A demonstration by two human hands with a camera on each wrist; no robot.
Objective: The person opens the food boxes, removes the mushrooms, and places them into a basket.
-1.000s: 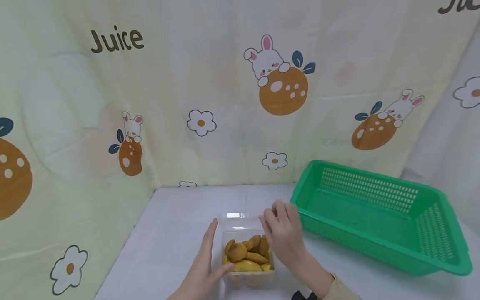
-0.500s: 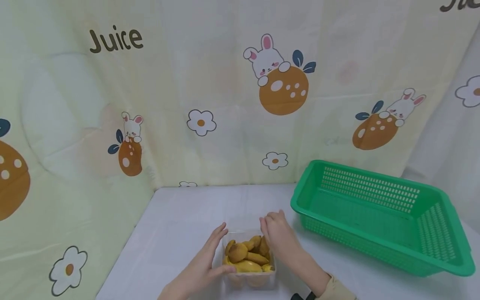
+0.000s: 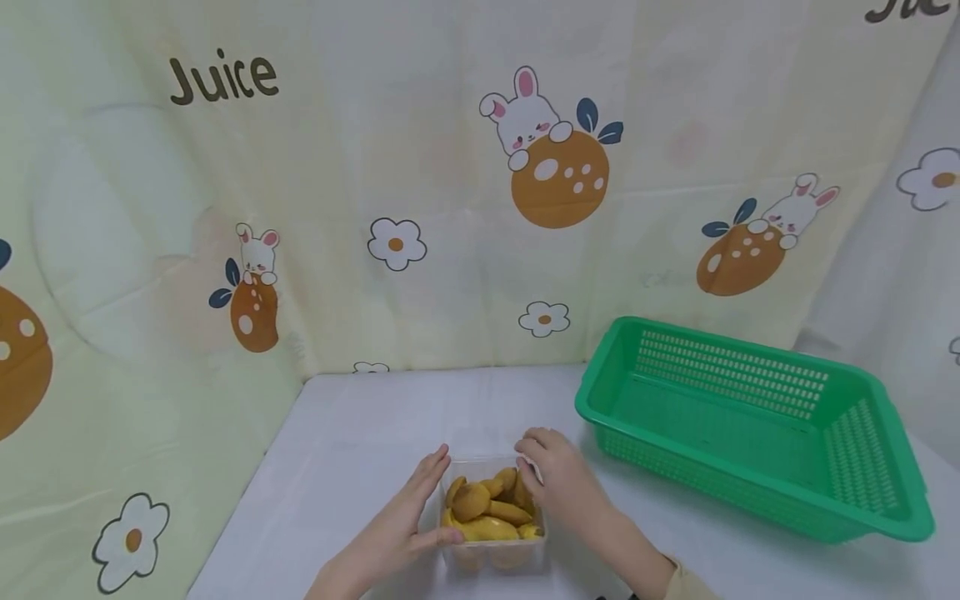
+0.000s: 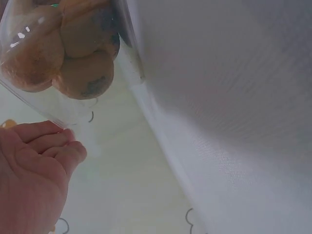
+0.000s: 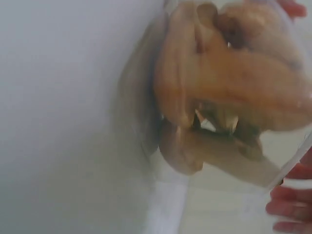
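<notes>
The left hand (image 3: 407, 518), thumb and fingers spread, lies along the left side of the clear box (image 3: 491, 560), the right hand (image 3: 558, 477) bends at its far right corner, whether pinching cannot be told, and the yellow-brown pieces (image 3: 507, 512) sit inside, between both.

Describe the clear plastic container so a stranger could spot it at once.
On the white table, look left of the big green basket, at the near side. Between the left hand and right hand is the clear plastic container holding yellow-brown pieces. Its see-through walls set it apart from the basket's green, perforated ones.
</notes>
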